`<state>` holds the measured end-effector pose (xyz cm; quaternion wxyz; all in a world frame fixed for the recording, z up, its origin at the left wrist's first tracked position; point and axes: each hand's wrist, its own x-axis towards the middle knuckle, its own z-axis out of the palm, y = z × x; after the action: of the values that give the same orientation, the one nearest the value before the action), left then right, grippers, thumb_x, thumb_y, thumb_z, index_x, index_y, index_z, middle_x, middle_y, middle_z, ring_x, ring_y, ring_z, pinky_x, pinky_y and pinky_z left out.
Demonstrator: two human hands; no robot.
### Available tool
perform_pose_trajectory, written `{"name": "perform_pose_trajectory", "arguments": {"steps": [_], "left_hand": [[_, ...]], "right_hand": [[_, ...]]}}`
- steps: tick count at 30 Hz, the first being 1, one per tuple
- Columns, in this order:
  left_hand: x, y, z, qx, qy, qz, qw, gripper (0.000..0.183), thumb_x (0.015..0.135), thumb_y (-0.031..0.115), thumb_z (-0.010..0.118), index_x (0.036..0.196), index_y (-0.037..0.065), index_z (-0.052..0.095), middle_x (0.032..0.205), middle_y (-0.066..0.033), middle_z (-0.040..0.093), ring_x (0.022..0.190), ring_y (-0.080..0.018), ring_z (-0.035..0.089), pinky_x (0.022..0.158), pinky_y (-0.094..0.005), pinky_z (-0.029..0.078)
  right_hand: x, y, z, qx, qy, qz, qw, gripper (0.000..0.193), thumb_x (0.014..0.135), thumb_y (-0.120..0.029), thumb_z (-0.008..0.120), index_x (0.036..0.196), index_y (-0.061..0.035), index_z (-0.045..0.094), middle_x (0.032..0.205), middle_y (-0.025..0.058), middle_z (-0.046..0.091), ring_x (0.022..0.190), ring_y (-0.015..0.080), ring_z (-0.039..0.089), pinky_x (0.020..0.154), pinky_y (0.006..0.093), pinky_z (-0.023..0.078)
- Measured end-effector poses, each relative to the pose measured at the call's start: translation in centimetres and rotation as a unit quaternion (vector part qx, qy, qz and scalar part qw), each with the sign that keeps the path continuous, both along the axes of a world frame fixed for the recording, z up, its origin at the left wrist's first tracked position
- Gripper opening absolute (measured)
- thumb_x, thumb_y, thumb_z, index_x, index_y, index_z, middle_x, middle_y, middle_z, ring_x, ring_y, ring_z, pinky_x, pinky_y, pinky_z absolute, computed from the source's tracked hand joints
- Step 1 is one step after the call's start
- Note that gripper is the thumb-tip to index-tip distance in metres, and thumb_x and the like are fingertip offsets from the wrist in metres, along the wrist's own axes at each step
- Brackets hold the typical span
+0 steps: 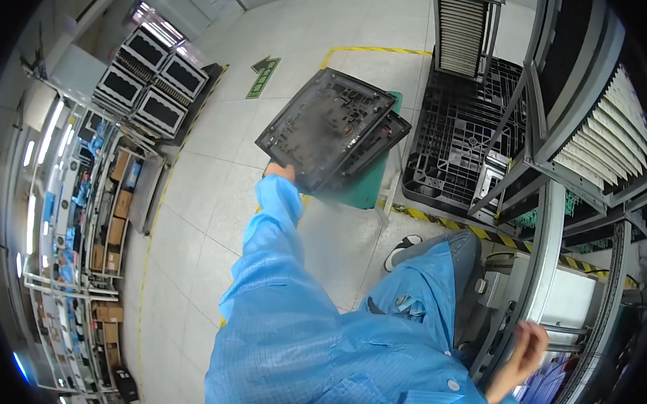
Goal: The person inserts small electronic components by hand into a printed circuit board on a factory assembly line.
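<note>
At the end of my outstretched left arm, my left hand (282, 172) is closed on the near left corner of a black rectangular fixture tray (323, 121). Small cutouts and metal fittings cover its face, and part of it is blurred. A second, similar black tray (389, 136) shows from under its right side. Both are above a green-topped stand (359, 193); contact between the upper tray and what lies below is hard to make out. My right hand (522, 356) is by the grey metal rail (548, 263) at the lower right, its fingers loosely bent and apart, holding nothing.
Racks with white slotted sides (605, 132) stand on the right, beside a black plastic pallet (449, 148). Yellow-black tape (441, 221) edges the floor there. Shelves with brown boxes (113, 238) line the left, with stacked black-and-white frames (153, 86) further back. A green arrow (263, 77) marks the floor.
</note>
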<state>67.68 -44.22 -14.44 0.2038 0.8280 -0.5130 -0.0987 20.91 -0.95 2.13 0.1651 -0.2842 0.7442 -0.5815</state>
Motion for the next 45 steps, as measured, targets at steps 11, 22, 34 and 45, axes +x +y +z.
{"name": "perform_pose_trajectory", "arguments": {"steps": [11, 22, 34, 45], "left_hand": [[-19.1, 18.0, 0.3, -0.036, 0.578, -0.179, 0.795, 0.017, 0.093, 0.011, 0.056, 0.106, 0.000, 0.058, 0.092, -0.0050, 0.060, 0.071, -0.0135, 0.056, 0.059, -0.0249, 0.045], [-14.1, 4.4, 17.6, -0.138, 0.069, -0.376, 0.914, 0.045, 0.100, 0.033, 0.047, 0.127, -0.002, 0.053, 0.130, -0.0208, 0.052, 0.123, -0.0338, 0.048, 0.106, -0.0384, 0.034], [-49.5, 19.4, 18.6, 0.233, 0.308, -0.681, 0.622, 0.044, 0.096, 0.036, 0.054, 0.096, -0.006, 0.062, 0.087, -0.0106, 0.065, 0.082, -0.0151, 0.057, 0.075, -0.0295, 0.044], [-62.1, 31.5, 15.1, 0.220, 0.093, -0.786, 0.570, 0.054, 0.093, 0.040, 0.049, 0.107, -0.011, 0.059, 0.101, -0.0308, 0.064, 0.102, -0.0427, 0.060, 0.089, -0.0435, 0.044]], "right_hand": [[14.8, -23.2, -13.4, -0.036, -0.566, 0.338, 0.751, 0.049, 0.094, -0.019, 0.060, 0.134, 0.0024, 0.043, 0.129, 0.0154, 0.055, 0.117, 0.0250, 0.055, 0.099, 0.0349, 0.044], [5.6, -15.4, -3.1, -0.187, -0.499, 0.170, 0.829, 0.020, 0.089, -0.005, 0.059, 0.107, 0.0026, 0.057, 0.092, 0.0093, 0.065, 0.082, 0.0204, 0.064, 0.074, 0.0355, 0.056], [-3.2, 12.2, 3.2, -0.228, -0.273, -0.346, 0.868, 0.031, 0.100, -0.032, 0.049, 0.116, -0.0055, 0.056, 0.097, 0.0039, 0.065, 0.077, 0.0137, 0.062, 0.068, 0.0296, 0.055], [-7.2, 21.9, -2.3, -0.210, -0.295, -0.497, 0.788, 0.023, 0.102, -0.014, 0.042, 0.118, -0.0011, 0.052, 0.102, 0.0075, 0.065, 0.084, 0.0166, 0.064, 0.076, 0.0292, 0.053]]}}
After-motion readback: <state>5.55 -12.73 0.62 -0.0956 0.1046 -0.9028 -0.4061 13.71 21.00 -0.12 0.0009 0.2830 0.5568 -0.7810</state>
